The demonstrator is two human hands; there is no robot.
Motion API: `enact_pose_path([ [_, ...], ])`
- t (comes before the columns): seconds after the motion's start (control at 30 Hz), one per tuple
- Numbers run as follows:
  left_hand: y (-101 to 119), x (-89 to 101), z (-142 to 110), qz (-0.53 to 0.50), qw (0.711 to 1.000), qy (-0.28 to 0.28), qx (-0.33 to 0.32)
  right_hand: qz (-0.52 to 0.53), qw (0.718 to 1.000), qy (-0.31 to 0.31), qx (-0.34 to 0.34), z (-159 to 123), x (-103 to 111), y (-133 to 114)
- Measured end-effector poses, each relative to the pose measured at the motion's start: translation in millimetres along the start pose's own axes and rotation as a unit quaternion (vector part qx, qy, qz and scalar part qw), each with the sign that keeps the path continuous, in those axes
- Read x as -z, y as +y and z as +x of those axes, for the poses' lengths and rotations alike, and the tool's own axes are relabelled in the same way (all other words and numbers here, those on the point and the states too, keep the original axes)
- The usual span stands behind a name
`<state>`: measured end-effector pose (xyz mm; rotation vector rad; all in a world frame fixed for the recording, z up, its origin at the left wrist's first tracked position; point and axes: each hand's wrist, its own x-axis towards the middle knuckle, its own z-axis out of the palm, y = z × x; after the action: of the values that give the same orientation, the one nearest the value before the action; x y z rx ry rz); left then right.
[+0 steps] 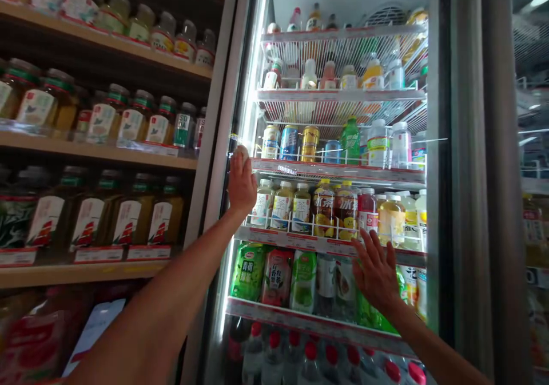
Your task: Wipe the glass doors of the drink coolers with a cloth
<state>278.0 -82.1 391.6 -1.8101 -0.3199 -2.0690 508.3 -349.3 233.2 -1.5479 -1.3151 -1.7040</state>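
My left hand (241,185) is raised at the left side of a tall glass-fronted drinks cooler (319,170). Under its fingertips is a pale, crumpled cloth (242,151), pressed against the glass near the left edge. Most of the cloth is hidden behind the fingers. My right hand (374,268) is lower and to the right, its fingers spread in front of the glass and nothing in it. Whether its palm touches the glass, I cannot tell. Behind the glass, bottles and cans stand in rows, among them brown tea bottles (325,207) with yellow caps.
Wooden shelves (98,150) with jars and bottles run along the left, close to my left forearm. Green and red drink cartons (278,276) fill a low cooler shelf, above red-capped bottles (311,362). To the right is a metal frame (467,145), with another cooler beyond.
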Motion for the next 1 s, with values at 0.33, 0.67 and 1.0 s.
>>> enact_pose_path([
  [0.33,123.7,-38.6,-1.3,-0.074,0.943,-0.151,-0.287,0.04,0.999,0.022,0.007,6.4,9.9,11.9],
  [0.67,150.1,-62.1,18.1,-0.083,0.979,-0.079,-0.166,-0.015,0.997,0.042,-0.062,6.2,14.0,64.4],
  [1.0,109.9,-35.6,7.9,-0.161,0.985,-0.049,-0.035,0.077,0.991,0.072,-0.078,36.9,19.3,25.5],
])
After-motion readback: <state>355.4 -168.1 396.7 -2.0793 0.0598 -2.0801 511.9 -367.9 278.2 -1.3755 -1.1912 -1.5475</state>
